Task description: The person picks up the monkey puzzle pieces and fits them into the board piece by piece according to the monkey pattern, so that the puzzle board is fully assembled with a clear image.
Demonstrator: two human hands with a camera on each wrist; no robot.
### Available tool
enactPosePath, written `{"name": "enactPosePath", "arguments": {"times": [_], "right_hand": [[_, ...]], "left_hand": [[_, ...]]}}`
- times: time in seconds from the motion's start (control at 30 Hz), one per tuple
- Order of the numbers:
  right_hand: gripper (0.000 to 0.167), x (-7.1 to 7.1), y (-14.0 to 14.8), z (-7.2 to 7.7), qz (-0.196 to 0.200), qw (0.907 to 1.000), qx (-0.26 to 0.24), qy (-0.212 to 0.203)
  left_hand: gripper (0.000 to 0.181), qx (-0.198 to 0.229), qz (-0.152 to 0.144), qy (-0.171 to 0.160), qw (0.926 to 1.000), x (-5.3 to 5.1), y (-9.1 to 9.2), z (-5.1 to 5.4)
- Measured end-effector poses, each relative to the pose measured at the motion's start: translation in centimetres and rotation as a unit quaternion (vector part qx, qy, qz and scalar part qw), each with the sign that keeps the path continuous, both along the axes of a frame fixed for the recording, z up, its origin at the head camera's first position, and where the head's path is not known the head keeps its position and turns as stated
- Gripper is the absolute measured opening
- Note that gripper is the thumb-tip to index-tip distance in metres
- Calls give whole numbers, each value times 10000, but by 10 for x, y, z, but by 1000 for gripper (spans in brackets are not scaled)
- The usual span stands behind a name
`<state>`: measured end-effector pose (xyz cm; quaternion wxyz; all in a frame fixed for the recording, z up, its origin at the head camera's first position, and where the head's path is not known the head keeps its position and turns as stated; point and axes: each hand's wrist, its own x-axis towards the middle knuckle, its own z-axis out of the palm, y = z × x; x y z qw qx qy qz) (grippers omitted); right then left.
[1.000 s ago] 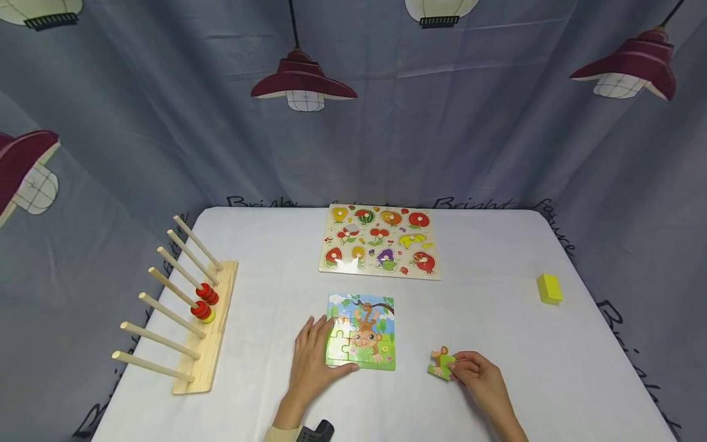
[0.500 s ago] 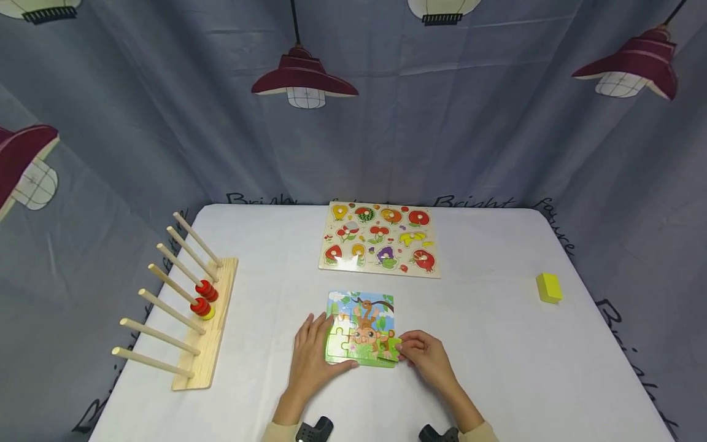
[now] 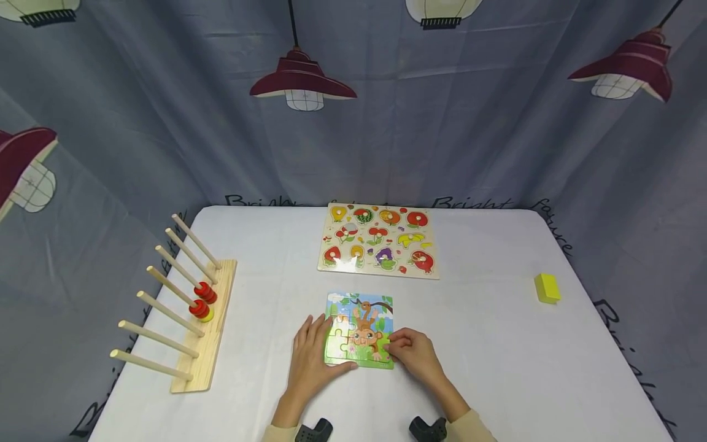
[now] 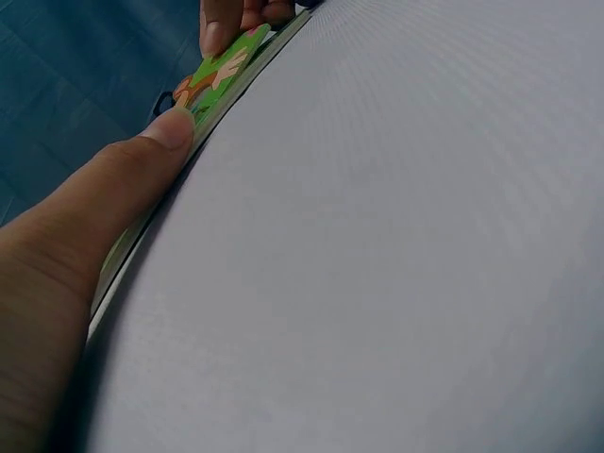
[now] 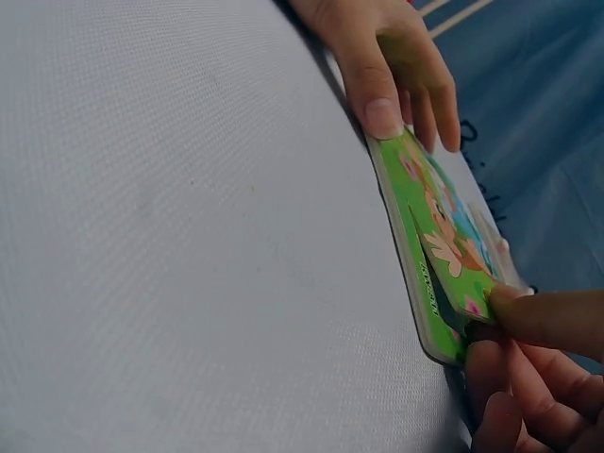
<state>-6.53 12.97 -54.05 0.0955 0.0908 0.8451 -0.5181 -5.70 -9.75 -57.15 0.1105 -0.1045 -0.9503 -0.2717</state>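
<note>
A small jigsaw puzzle [image 3: 360, 319] with a monkey picture and a green border lies in the middle of the white table. My left hand [image 3: 313, 353] rests along its left side, thumb on the lower edge and fingers fairly straight. At the lower right corner my right hand [image 3: 415, 355] pinches a green puzzle piece [image 5: 458, 269] between thumb and fingers. In the right wrist view the piece sits tilted over its corner of the frame, its outer edge raised, with a dark gap beneath. The left wrist view shows my left thumb [image 4: 142, 170] on the puzzle's edge.
Behind the puzzle lies a wooden fruit peg board [image 3: 378, 240]. To the left stands a wooden rack [image 3: 212, 331] with several upright pegs and a few red and yellow rings [image 3: 201, 309]. A yellow block [image 3: 547, 288] sits far right. A grey patterned curtain [image 3: 353, 147] hangs behind the table.
My right hand has carried the puzzle piece leftward from the table's right side to the puzzle's lower right corner. The left hand has stayed in place.
</note>
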Motion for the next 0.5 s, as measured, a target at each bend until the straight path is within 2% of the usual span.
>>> {"name": "enactPosePath", "arguments": {"times": [0.3, 0.5], "right_hand": [[12, 2, -8, 5, 38, 9953, 862, 430], [13, 2, -12, 4, -55, 9923, 1147, 464]], "left_hand": [[104, -60, -5, 217, 9997, -1, 0, -1], [104, -54, 25, 113, 9999, 0, 0, 0]]}}
